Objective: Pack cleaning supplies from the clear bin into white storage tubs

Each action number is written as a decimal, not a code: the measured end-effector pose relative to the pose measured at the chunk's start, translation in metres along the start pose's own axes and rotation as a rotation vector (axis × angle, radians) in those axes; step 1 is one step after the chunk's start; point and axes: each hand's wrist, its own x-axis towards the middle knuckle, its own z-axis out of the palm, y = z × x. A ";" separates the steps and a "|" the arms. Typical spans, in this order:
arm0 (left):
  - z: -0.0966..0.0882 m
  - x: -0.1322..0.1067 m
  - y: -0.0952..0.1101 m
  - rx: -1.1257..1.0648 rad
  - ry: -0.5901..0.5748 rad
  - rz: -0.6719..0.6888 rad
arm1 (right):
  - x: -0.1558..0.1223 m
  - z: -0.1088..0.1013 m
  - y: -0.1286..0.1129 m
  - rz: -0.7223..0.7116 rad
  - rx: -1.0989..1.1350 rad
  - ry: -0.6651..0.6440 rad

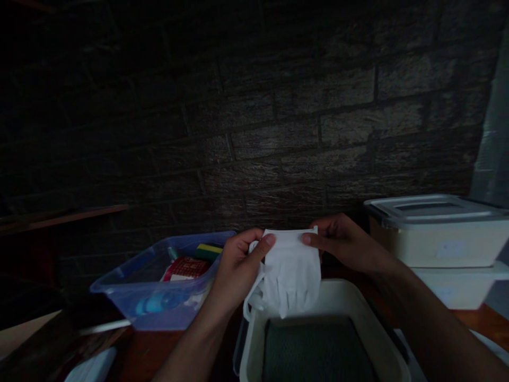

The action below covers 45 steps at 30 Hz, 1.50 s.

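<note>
My left hand [245,255] pinches the upper left corner of a piece of white cloth [292,270], thumb in front. At its upper right corner, my right hand [336,241] grips the same cloth between thumb and fingers. The top edge is stretched straight between both hands, while the lower part hangs in gathered folds. A white cord or strip loops down on its left side. I cannot make out exactly what kind of article it is. Just below hangs the far rim of a pale tub [338,289] with a dark green pad [314,350] inside.
To the left stands a translucent blue bin [159,313] holding a red packet [186,268], a yellow-green sponge [209,251] and other items. Two lidded white boxes [445,241] are stacked at the right. Behind everything rises a dark brick wall [254,132]. The wooden tabletop [147,350] is dimly lit.
</note>
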 end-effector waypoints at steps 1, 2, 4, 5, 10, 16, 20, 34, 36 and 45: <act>0.001 0.000 0.000 -0.015 0.013 0.008 | 0.001 0.001 0.000 -0.017 0.010 0.009; 0.002 0.000 0.000 -0.027 0.020 0.013 | 0.002 0.002 0.000 -0.033 0.024 0.023; 0.005 -0.001 0.000 -0.034 -0.004 0.010 | 0.003 0.005 -0.001 -0.053 0.061 0.044; 0.007 -0.002 0.000 -0.033 -0.030 0.003 | 0.003 0.006 -0.001 -0.059 0.080 0.043; 0.006 -0.002 -0.003 -0.023 -0.030 -0.021 | 0.001 0.004 -0.003 -0.066 0.067 0.003; -0.004 0.001 -0.004 -0.018 0.033 -0.010 | 0.000 -0.007 -0.002 -0.058 0.118 -0.047; -0.002 0.001 -0.005 -0.012 0.025 -0.007 | 0.000 -0.005 0.000 -0.056 0.185 -0.111; 0.013 -0.005 -0.003 0.018 -0.042 -0.001 | 0.000 0.023 0.006 0.009 0.087 -0.157; 0.015 -0.004 -0.002 0.001 -0.079 0.015 | 0.001 0.022 0.007 0.006 0.063 -0.067; 0.012 -0.001 0.001 -0.004 -0.070 -0.007 | 0.003 0.023 0.003 -0.039 0.138 0.191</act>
